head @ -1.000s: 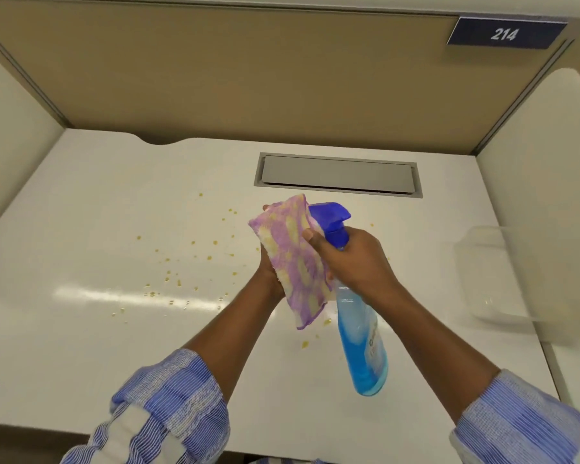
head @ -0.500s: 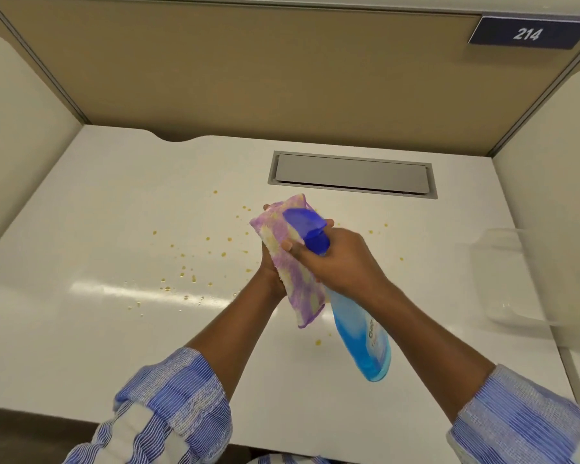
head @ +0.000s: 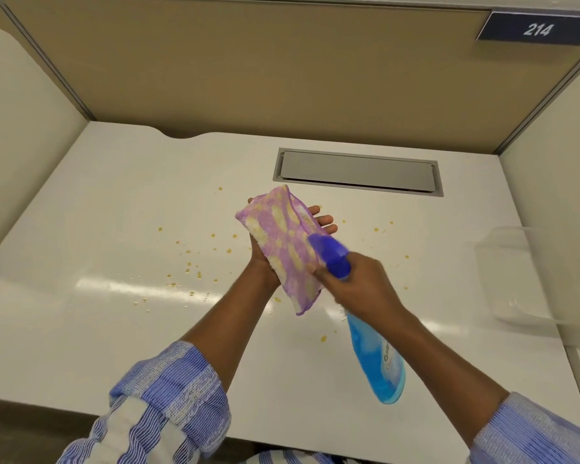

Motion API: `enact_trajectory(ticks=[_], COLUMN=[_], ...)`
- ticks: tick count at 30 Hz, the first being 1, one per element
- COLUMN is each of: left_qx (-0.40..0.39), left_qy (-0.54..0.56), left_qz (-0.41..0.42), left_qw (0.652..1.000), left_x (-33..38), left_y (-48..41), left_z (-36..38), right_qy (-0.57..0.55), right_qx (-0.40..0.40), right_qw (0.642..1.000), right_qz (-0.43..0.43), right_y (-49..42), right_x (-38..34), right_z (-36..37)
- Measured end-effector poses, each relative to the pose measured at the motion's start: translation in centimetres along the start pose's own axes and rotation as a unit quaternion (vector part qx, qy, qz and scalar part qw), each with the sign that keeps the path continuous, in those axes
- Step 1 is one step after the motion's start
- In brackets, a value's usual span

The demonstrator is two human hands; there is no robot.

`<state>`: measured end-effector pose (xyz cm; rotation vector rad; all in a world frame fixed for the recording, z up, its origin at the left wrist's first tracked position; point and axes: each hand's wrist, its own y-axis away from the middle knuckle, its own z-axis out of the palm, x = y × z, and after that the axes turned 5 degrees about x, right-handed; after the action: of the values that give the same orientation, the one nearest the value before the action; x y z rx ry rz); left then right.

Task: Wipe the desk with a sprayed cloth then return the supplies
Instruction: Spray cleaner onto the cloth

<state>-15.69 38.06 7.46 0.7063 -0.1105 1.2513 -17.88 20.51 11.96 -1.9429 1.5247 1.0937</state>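
A purple and yellow cloth lies folded across the palm of my left hand, held up above the middle of the white desk. My right hand grips the neck of a blue spray bottle. The bottle is tilted, its dark blue nozzle pointing at the cloth from close by, its base toward me. Small yellow crumbs are scattered over the desk under and left of my hands.
A grey cable hatch is set into the desk at the back. A clear plastic container stands at the right edge. Beige partitions enclose the desk on three sides, with a sign reading 214 at top right.
The bottle has tipped further over, bringing its nozzle down onto the cloth. My left hand has opened flatter under the cloth. The view has shifted slightly left.
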Motion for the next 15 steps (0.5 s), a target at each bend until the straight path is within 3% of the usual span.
enact_trajectory(ticks=[2,4,6,8,9,11,13,15], left_qx=[-0.012,-0.085,-0.132,-0.196,-0.247,-0.320,-0.270,-0.136], left_qy=[0.023,0.085,0.054,0.035,0.067,0.136,0.099,0.047], left_qz=[-0.002,-0.033,0.026,0.028,0.062,-0.017,0.003,0.047], left_qw=[1.000,0.992,0.989,0.980,0.965,0.937,0.958,0.988], left_x=[0.0,0.3,0.2,0.7,1.7,2.4,2.4,0.7], left_y=[0.5,2.0,2.8,2.9,3.4,2.4,1.7,0.9], left_z=[0.9,1.1,1.5,1.5,1.1,1.4,2.4,1.1], right_qy=[-0.006,0.005,0.027,0.037,0.033,0.017,0.015,0.016], right_qx=[0.011,-0.007,-0.037,-0.052,-0.043,0.002,0.053,0.050], right_qw=[1.000,1.000,0.999,0.996,0.997,1.000,0.997,0.998], right_qz=[0.021,0.012,-0.028,-0.062,-0.062,-0.010,0.046,0.039], right_y=[-0.9,-0.9,-0.1,0.5,0.5,-0.1,-0.7,-0.6], right_x=[0.5,0.8,1.0,1.4,1.6,2.0,2.5,3.0], right_z=[-0.8,-0.7,0.1,0.6,0.6,0.1,-0.5,-0.7])
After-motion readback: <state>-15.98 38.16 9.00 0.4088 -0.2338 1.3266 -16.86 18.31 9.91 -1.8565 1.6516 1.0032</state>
